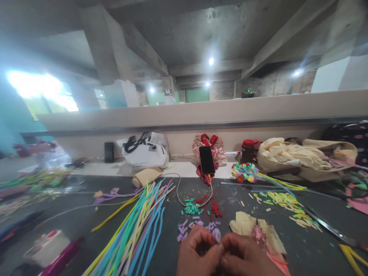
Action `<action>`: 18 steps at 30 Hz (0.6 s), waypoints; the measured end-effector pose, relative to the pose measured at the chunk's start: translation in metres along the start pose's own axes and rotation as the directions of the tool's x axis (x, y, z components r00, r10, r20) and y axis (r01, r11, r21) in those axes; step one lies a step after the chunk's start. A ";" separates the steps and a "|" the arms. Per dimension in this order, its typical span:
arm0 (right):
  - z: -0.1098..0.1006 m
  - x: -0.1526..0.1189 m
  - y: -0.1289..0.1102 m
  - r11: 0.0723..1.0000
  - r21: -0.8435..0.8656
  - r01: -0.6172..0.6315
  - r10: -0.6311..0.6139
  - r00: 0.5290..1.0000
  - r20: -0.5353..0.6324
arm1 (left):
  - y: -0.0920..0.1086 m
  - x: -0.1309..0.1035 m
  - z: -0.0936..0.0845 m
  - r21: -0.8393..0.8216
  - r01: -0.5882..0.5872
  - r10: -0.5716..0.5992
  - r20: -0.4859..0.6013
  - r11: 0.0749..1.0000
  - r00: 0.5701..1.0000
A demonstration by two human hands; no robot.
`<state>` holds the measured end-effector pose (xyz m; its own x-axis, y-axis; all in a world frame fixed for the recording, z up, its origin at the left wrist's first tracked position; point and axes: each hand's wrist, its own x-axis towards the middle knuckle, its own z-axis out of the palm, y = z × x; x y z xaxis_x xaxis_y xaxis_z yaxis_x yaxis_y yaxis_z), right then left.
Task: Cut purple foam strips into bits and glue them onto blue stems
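Observation:
My left hand (197,251) and my right hand (244,253) meet low in the middle of the view, thumbs and fingertips pinched together. A small lavender chenille piece (216,235) shows at the fingertips; its lower part is hidden by the fingers. Just beyond my hands lie short cut lavender pieces (182,229), with teal pieces (192,207) and red pieces (215,210) farther back. To the left fans out a bundle of long chenille stems (132,226) in yellow, teal, blue, cream and pink. Beside my right hand rests a crumpled beige cloth (243,222).
A phone (207,160) on a cable leans against a patterned bag (221,147). Yellow-green cut pieces (283,203) and scissors (330,229) lie right. Farther back are a colourful chenille cluster (244,172), a bottle (247,152), and a white bag (146,151). A white-and-purple object (51,251) sits left.

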<state>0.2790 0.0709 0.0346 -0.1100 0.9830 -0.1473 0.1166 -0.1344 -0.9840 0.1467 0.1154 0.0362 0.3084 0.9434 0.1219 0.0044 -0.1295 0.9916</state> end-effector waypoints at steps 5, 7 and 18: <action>-0.001 -0.001 -0.006 0.998 0.061 0.013 -0.010 0.999 -0.045 | 0.007 -0.001 0.001 -0.099 0.198 -0.187 0.116 0.975 0.976; -0.001 0.000 -0.004 0.991 0.128 0.034 -0.029 0.998 -0.048 | 0.001 0.000 0.001 -0.205 0.350 -0.310 0.204 0.914 0.929; -0.001 -0.001 0.007 0.958 0.288 0.005 -0.027 0.997 0.073 | -0.034 0.005 0.006 -0.419 0.430 -0.346 0.262 0.800 0.901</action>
<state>0.2804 0.0693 0.0279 -0.1852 0.9744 -0.1278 -0.1733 -0.1604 -0.9717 0.1535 0.1229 0.0030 0.5257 0.8145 -0.2453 -0.2622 0.4295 0.8641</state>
